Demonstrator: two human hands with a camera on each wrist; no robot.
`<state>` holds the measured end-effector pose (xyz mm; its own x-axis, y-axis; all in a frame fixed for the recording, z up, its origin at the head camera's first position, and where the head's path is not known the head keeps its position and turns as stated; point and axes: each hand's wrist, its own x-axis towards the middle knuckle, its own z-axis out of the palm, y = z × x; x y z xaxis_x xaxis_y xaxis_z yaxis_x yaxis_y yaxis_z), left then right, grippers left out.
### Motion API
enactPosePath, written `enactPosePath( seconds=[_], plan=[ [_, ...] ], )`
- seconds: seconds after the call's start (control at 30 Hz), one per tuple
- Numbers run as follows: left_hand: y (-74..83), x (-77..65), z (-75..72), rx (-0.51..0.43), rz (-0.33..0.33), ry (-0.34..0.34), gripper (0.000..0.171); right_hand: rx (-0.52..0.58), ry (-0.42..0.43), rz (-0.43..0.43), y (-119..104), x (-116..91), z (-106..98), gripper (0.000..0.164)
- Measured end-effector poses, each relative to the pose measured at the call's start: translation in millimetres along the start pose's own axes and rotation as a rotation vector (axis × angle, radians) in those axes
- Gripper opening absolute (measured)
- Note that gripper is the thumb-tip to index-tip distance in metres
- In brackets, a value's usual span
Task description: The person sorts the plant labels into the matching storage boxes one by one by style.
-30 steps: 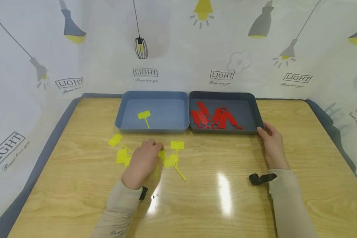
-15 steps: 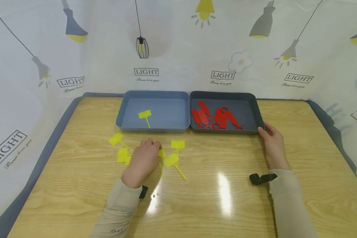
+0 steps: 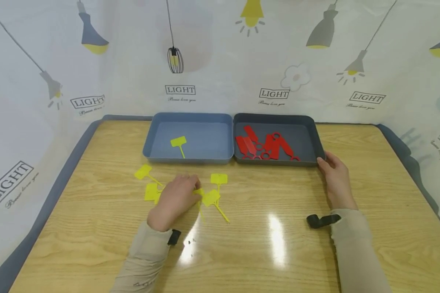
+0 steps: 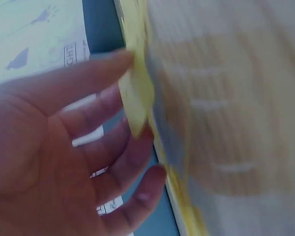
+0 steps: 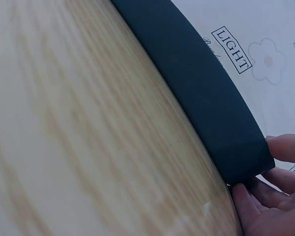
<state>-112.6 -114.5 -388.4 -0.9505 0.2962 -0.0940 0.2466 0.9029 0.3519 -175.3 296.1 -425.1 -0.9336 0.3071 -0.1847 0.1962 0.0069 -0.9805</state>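
My left hand (image 3: 177,199) is low over a loose cluster of yellow T-shaped plant labels (image 3: 210,198) on the table. In the left wrist view it pinches one yellow plant label (image 4: 137,93) by its flat head, between thumb and fingers. Another yellow label (image 3: 178,141) lies inside the blue tray (image 3: 209,136) behind the hand. My right hand (image 3: 336,181) grips the front right corner of the dark grey tray (image 3: 278,162), thumb at the front and fingers along the side. Several flat red tags with ring ends (image 3: 285,145) lie in that tray.
The two trays stand side by side at the back of the wooden table (image 3: 242,252). A white curtain (image 3: 223,49) printed with lamps rises close behind them. Black straps (image 3: 324,220) sit at the sleeves, and small dark specks lie near the table's middle.
The left hand has shifted slightly toward me among the yellow labels, and a label stem beneath it has swung a little to the right. The right hand has stayed at the tray corner.
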Motion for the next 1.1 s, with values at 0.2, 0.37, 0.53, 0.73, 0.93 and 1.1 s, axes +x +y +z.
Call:
enactPosePath(
  seconds=[0.2, 0.37, 0.53, 0.73, 0.93, 1.1],
  plan=[
    [-7.1, -1.6, -6.5, -0.167, 0.004, -0.191, 0.007, -0.048, -0.014, 0.01, 0, -2, -3, 0.061],
    [-9.2, -1.3, -13.2, -0.243, 0.065, -0.265, 0.01, -0.049, -0.006, 0.009, 0, -2, -5, 0.06],
    [-11.1, -1.7, -22.6, -0.282, 0.068, -0.304, 0.016, -0.055, -0.008, 0.012, 0, -1, -4, 0.06],
    [-15.0, 0.5, -34.6, -0.297, 0.09, -0.257, 0.012, -0.046, -0.002, 0.015, 0, 0, -2, 0.061],
    [-13.4, 7.6, -46.9, -0.291, 0.14, -0.162, 0.012, -0.051, -0.012, 0.009, 1, -2, -1, 0.06],
    [-6.0, 15.2, -60.4, -0.241, 0.168, -0.12, 0.013, -0.05, -0.018, -0.002, 1, -2, -3, 0.061]
  ],
)
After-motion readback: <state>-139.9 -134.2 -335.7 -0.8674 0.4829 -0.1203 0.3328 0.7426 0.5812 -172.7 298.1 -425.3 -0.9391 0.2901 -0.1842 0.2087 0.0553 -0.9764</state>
